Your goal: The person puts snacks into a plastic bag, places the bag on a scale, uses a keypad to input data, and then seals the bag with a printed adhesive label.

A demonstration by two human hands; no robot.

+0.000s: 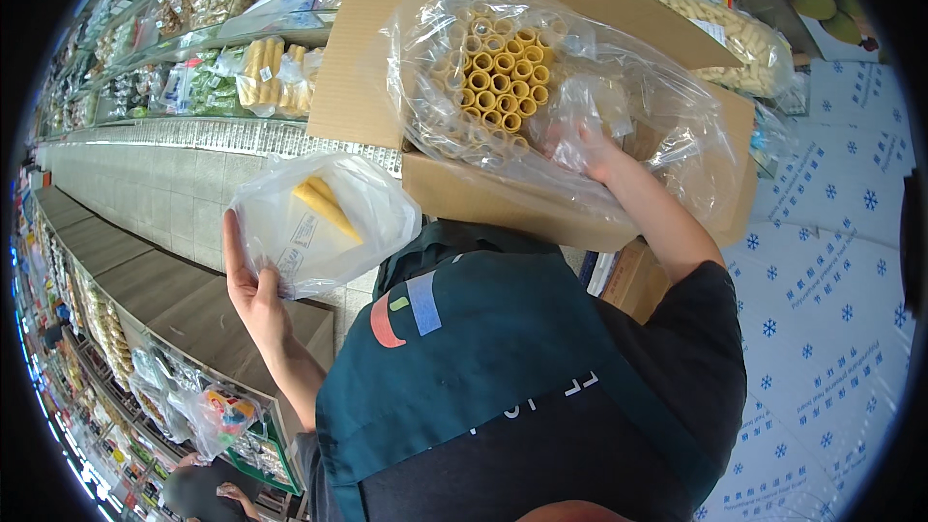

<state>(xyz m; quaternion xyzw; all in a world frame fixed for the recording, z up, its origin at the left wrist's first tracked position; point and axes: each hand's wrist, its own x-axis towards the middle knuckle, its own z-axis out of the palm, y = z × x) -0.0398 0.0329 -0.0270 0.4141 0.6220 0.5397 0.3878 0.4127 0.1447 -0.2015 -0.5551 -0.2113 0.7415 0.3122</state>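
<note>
My left hand (261,297) holds the rim of a translucent plastic bag (319,275) between thumb and fingers. Inside that bag lie yellow rolled wafer tubes (330,206), one or two pieces; the bag bears printing. Reaching into an open cardboard box (507,210), my right hand (580,148) is wrapped in crumpled clear plastic, perhaps a glove, which blurs its fingers. What it grasps, if anything, cannot be made out. Beside it, hollow wafer rolls (507,80) stand on end, packed together within the box's clear plastic liner (681,138).
Glass-edged shelves (210,32) of bagged dry foods run along the upper left. A wooden-topped counter (152,268) lies at left, and another person (210,486) stands at lower left. A printed insulation-board wall (812,290) rises at right. Smaller cartons (634,279) sit under my right arm.
</note>
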